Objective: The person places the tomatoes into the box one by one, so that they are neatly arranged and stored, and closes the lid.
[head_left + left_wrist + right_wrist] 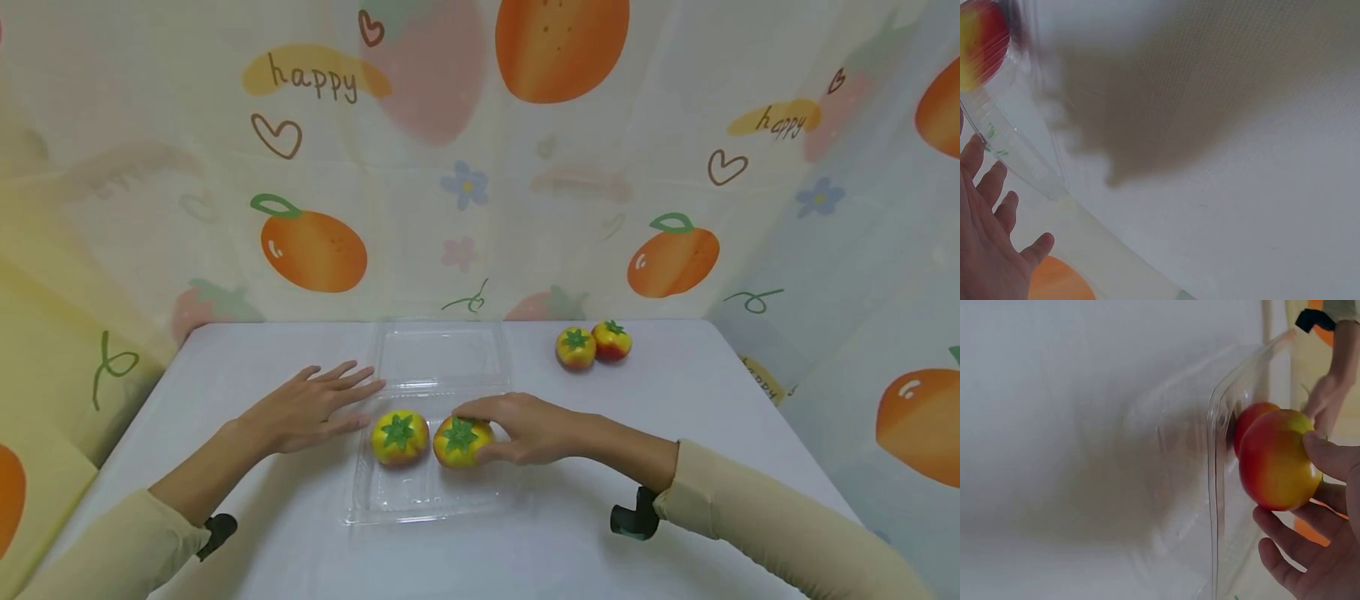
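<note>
In the head view my right hand [517,427] pinches a yellow-and-red fruit [459,442] with a green star-shaped leaf top, over the clear plastic clamshell box [405,504]. The right wrist view shows this fruit [1275,465] between thumb and fingers, above the box rim [1213,444]. A matching fruit [400,437] sits in the box, just left of it. My left hand [303,410] hovers at the box's left side with its fingers spread and holds nothing. The left wrist view has this hand [988,231] near the transparent box wall [1022,153].
Two more such fruits, one yellower [576,348] and one redder [612,341], stand side by side at the back right of the white table [637,517]. The box's lid [441,354] lies folded back behind its base. A fruit-printed curtain [480,225] hangs behind.
</note>
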The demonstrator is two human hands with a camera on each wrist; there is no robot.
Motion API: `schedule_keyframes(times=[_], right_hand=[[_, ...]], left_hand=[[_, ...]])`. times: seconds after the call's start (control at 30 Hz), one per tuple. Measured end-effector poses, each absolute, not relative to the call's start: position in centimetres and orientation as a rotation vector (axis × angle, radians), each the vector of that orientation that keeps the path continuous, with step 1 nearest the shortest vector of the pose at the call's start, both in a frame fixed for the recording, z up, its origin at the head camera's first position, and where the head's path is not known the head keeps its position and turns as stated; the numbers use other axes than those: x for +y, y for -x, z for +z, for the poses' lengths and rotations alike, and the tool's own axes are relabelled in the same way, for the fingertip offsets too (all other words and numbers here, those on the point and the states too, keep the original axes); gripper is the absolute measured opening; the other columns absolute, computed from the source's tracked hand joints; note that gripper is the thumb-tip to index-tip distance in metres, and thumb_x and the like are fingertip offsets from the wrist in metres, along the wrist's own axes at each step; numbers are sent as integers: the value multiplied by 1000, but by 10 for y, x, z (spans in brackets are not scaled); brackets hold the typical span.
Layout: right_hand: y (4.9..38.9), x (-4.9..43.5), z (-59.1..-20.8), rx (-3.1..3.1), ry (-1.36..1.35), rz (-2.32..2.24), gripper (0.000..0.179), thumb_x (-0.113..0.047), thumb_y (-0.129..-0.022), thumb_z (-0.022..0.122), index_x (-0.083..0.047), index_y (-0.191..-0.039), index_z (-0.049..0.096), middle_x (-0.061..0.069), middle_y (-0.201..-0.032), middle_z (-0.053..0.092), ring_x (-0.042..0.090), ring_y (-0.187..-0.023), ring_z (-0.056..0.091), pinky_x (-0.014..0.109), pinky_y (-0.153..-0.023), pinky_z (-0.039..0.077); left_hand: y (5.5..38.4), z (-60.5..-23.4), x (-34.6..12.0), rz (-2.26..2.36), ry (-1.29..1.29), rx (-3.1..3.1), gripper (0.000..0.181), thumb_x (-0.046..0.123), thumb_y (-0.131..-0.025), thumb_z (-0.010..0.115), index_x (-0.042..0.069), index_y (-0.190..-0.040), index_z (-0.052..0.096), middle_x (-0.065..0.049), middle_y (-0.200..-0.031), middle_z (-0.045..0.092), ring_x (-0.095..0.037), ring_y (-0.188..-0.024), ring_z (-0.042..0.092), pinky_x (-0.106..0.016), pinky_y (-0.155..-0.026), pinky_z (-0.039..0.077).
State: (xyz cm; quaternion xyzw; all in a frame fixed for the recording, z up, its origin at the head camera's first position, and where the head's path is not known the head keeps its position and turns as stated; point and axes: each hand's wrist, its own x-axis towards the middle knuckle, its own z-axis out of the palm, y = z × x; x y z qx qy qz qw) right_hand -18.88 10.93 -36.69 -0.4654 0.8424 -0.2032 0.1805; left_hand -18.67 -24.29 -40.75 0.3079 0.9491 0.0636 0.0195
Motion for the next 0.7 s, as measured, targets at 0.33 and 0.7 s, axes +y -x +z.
schedule_keyframes(times=[0.33,0.7], right_hand=[[183,73,-374,2289,1442,-446,57,-25,-95,69,-8,-147,49,0,-145,54,10,-132,50,29,-111,38],[180,56,-382,2241,1484,-484,52,-26,-94,70,-9,-141,54,-2,-132,62,3,-114,57,22,-101,44]], left_hand=[[186,-411,-244,204,-949,2951,61,54,-99,49,21,-151,45,-9,-156,41,-39,-145,32,-68,-109,29],[188,-411,-243,181,-978,2961,62,54,-99,49,21,-151,45,-9,-155,42,-38,-144,33,-68,-109,29]])
